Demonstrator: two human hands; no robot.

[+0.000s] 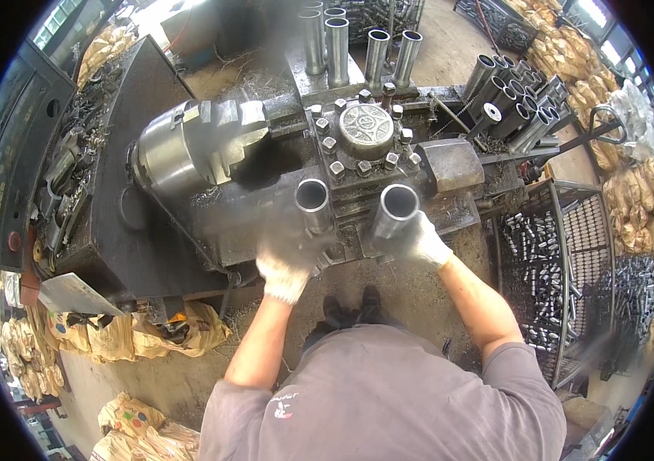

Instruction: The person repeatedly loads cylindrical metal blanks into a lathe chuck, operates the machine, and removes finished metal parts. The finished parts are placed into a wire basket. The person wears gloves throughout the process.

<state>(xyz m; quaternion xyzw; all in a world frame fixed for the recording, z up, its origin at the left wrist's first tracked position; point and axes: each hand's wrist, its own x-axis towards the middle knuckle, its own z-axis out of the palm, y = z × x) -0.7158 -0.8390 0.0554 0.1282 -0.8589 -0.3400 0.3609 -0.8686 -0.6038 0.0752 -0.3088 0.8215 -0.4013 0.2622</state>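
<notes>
My right hand [425, 244], in a pale work glove, is wrapped round the lower side of an upright metal tube [397, 215]. A second metal tube [312, 206] stands to its left, with its open end up. My left hand [285, 270], gloved too, closes on the lower part of that tube; a blurry smear covers some of its fingers. Both tubes are at the near side of a lathe, in front of its bolted tool post [365, 131]. The steel chuck [177, 154] lies to the left, partly blurred.
More tubes [337, 50] stand on a plate behind the tool post. A cluster of tubes [507, 104] leans at the right rear. Wire bins [550, 261] of small metal parts stand at right. Metal chips lie on the dark headstock [162, 261]; stuffed sacks [181, 330] sit below.
</notes>
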